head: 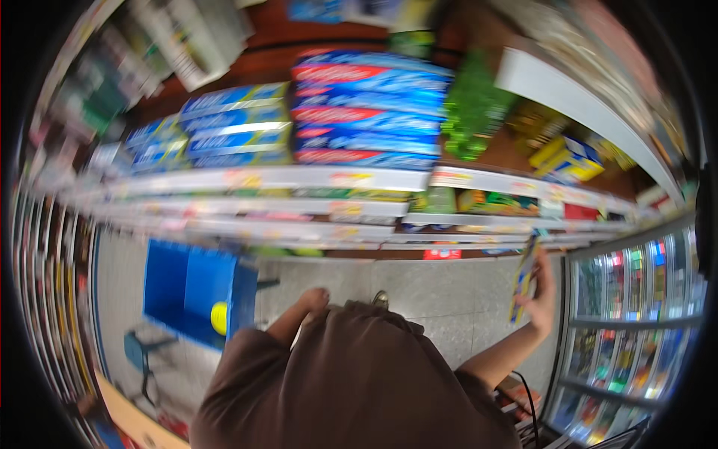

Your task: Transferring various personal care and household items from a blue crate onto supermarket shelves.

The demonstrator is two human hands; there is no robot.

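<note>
My right hand (539, 297) is out to the right above the floor, gripping a slim blue-and-yellow box (523, 286). Its print is too blurred to read. My left hand (315, 299) hangs close to my body with its fingers curled, and nothing shows in it. Ahead of me, a shelf carries a stack of blue-and-red Colgate toothpaste boxes (367, 109). Blue-and-yellow boxes (238, 126) are stacked just left of these. Green packages (474, 112) stand to their right, and a yellow-and-blue box (566, 159) lies farther right.
A blue crate (190, 286) with a round yellow thing (219, 318) inside is at my left, near a dark green stool (137, 353). White shelf edges (269, 179) with price tags cross ahead. A glass-door display fridge (622, 314) borders the right side. Grey tiles (443, 292) form the floor.
</note>
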